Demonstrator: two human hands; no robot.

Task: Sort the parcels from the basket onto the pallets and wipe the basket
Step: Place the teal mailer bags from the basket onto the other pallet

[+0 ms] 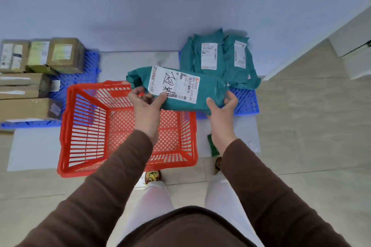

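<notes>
Head view: two hands hold one green bag (pixel 202 94) up in the air. The left hand (pixel 147 104) grips its left end, with the thumb on the white label (pixel 173 84) and the fingers curled under. The right hand (pixel 221 110) grips the right end, its fingers wrapped round the edge. The red basket (pixel 84 126) sits below the left hand, with nothing seen inside. Past the right hand, more green bags (pixel 218 56) lie on a blue pallet (pixel 246 102). Far to the left of the left hand, brown boxes (pixel 42 56) sit on another blue pallet (pixel 84 72).
</notes>
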